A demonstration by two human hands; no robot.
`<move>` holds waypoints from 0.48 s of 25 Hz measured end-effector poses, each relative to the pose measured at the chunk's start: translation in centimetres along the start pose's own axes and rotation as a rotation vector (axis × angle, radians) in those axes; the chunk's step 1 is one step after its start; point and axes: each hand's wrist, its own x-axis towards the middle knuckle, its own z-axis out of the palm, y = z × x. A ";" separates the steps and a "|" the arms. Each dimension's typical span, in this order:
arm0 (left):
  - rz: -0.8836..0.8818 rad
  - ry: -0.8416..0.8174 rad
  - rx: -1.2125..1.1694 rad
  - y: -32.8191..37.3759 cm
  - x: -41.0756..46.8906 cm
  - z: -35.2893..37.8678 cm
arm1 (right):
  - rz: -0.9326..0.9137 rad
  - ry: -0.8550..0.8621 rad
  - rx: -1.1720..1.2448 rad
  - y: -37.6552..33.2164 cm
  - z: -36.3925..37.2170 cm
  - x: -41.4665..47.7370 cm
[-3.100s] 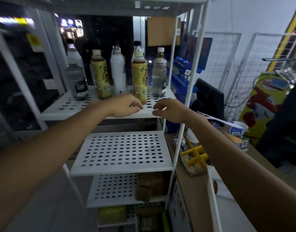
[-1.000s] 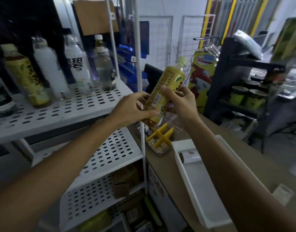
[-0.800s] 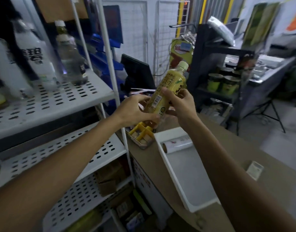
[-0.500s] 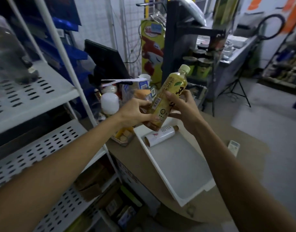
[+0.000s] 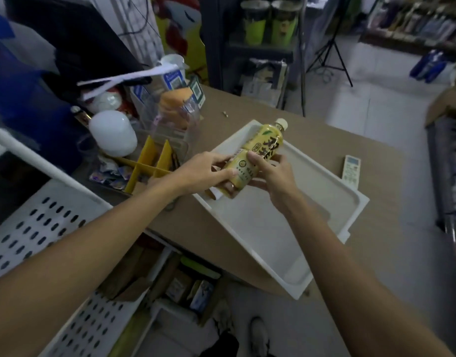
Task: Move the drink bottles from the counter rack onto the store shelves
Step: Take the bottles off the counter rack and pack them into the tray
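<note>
Swinging away from the perforated rack (image 5: 41,222), the person now holds the yellow tea bottle (image 5: 260,148) tilted above the white tray (image 5: 355,197), left hand (image 5: 203,171) and right hand (image 5: 273,173) gripping it with curled fingers; the store shelves (image 5: 412,24) wait ahead.

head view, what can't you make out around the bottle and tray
All in the head view:
- bottle base: covered by the left hand and right hand.
- roll in the white tray: mostly behind bottle and hands.
- far shelves: blurred, products unreadable.

I see dim, bluish store light; floor (image 5: 376,104) brightest far right; motion blur upper left; wide-angle bending at edges.
</note>
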 end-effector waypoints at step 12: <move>0.349 -0.245 0.565 -4.3 3.5 2.6 | 0.214 0.403 -0.035 8.9 -0.3 4.9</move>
